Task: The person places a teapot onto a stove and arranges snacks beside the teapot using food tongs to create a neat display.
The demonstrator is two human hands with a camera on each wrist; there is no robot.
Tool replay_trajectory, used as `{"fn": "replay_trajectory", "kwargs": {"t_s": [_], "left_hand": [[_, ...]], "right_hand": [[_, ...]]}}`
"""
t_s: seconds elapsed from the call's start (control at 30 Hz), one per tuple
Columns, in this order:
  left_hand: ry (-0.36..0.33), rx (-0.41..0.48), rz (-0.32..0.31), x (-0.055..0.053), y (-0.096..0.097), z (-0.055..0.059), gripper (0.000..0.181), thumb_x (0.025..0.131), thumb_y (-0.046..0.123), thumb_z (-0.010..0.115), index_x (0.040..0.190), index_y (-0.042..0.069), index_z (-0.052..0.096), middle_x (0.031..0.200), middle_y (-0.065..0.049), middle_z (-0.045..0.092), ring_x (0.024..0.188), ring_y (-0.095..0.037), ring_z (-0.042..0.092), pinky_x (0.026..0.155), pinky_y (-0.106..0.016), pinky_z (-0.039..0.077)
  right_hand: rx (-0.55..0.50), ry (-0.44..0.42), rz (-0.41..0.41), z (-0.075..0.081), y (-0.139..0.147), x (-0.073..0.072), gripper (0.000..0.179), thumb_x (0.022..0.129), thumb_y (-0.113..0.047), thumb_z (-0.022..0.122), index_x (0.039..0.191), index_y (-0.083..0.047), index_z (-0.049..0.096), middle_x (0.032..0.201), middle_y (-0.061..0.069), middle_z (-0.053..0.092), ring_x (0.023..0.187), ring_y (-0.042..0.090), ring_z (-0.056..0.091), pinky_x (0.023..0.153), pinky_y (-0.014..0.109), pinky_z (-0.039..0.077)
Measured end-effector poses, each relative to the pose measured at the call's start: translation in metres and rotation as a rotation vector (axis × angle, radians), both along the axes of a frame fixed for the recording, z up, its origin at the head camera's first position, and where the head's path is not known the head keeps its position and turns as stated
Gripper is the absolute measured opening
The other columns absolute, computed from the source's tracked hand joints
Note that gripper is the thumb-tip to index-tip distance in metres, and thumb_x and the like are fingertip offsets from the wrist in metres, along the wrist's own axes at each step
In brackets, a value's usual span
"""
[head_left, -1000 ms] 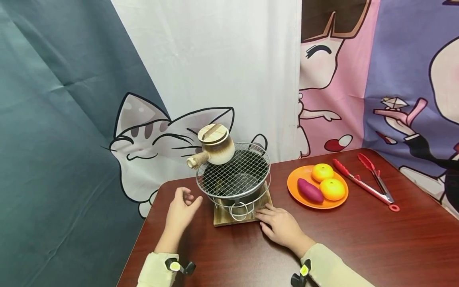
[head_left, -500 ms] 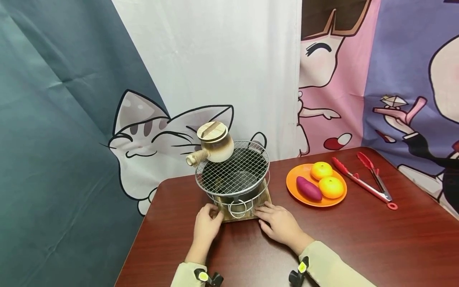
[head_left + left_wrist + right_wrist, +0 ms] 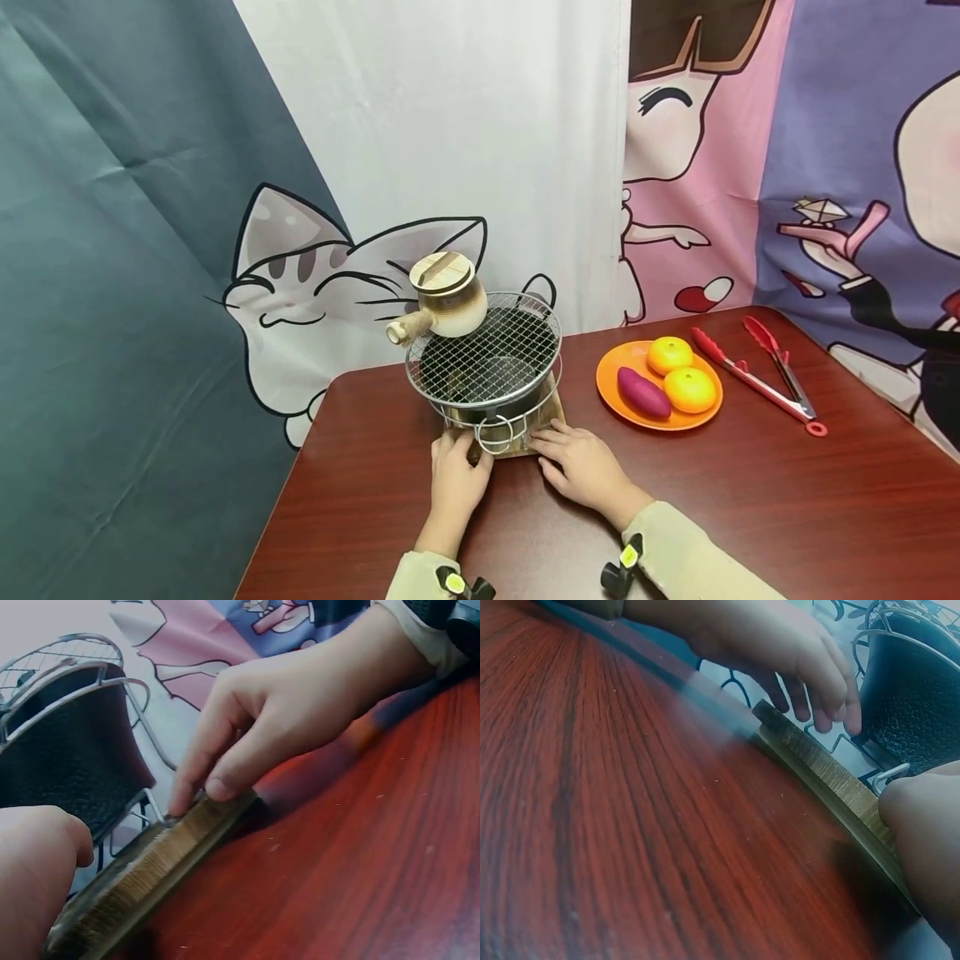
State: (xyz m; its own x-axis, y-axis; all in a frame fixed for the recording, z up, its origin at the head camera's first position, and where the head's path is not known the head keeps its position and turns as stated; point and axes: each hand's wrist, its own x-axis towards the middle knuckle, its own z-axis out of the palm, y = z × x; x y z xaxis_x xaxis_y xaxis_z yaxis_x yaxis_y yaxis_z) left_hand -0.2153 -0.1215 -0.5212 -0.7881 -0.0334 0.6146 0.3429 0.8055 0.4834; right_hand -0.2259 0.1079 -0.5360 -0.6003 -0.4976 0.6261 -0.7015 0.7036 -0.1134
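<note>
Stove (image 3: 82,746) sits on wooden board (image 3: 161,866), lidded pot (image 3: 459,313) atop its mesh grill (image 3: 517,350). L hand (image 3: 455,477) loose at board's front; R hand (image 3: 587,472) relaxed, fingertips touching board. Orange plate (image 3: 610,398) w/ 2 oranges (image 3: 689,390), purple tuber (image 3: 643,393).

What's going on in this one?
A person has both hands at the near side of a wooden board under a black stove. The right hand touches the board; the left hand is at its left front corner, contact unclear. A lidded pot sits on the wire rack on top. An orange plate and tongs lie to the right.
</note>
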Motion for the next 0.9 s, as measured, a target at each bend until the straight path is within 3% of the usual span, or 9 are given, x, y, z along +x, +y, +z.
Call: {"fn": "replay_trajectory", "kwargs": {"t_s": [0.33, 0.5, 0.73, 0.9], "left_hand": [[0.097, -0.152, -0.010, 0.001, -0.003, -0.018, 0.015, 0.076, 0.015, 0.075, 0.091, 0.012, 0.076, 0.106, -0.012, 0.063, 0.101, -0.036, 0.055, 0.082, -0.051, 0.048], [0.063, -0.202, -0.010, 0.001, -0.005, -0.019, 0.016, 0.077, 0.017, 0.075, 0.093, 0.014, 0.074, 0.110, -0.013, 0.061, 0.104, -0.036, 0.055, 0.083, -0.050, 0.050], [0.019, -0.219, -0.027, 0.003, -0.005, -0.017, 0.018, 0.079, 0.017, 0.073, 0.097, 0.015, 0.072, 0.114, -0.012, 0.058, 0.110, -0.036, 0.051, 0.086, -0.053, 0.048], [0.019, -0.215, -0.041, 0.005, -0.008, -0.020, 0.023, 0.079, 0.015, 0.073, 0.102, 0.014, 0.072, 0.116, -0.011, 0.058, 0.112, -0.036, 0.050, 0.087, -0.054, 0.047]], "right_hand": [[-0.003, 0.002, 0.018, 0.000, 0.002, 0.002, 0.031, 0.085, -0.021, 0.074, 0.116, -0.014, 0.076, 0.120, 0.001, 0.072, 0.117, 0.036, 0.065, 0.096, 0.050, 0.051], [0.003, 0.027, 0.062, 0.002, 0.006, 0.001, 0.032, 0.085, -0.020, 0.074, 0.117, -0.014, 0.076, 0.119, 0.004, 0.073, 0.117, 0.037, 0.065, 0.097, 0.051, 0.051], [-0.068, 0.130, 0.146, 0.005, 0.022, -0.002, 0.035, 0.080, -0.015, 0.078, 0.114, -0.010, 0.076, 0.109, 0.006, 0.075, 0.105, 0.030, 0.069, 0.091, 0.051, 0.052], [-0.137, 0.272, 0.187, 0.006, 0.044, -0.005, 0.033, 0.081, -0.014, 0.072, 0.112, -0.007, 0.076, 0.102, 0.008, 0.074, 0.095, 0.028, 0.069, 0.085, 0.048, 0.052]]}}
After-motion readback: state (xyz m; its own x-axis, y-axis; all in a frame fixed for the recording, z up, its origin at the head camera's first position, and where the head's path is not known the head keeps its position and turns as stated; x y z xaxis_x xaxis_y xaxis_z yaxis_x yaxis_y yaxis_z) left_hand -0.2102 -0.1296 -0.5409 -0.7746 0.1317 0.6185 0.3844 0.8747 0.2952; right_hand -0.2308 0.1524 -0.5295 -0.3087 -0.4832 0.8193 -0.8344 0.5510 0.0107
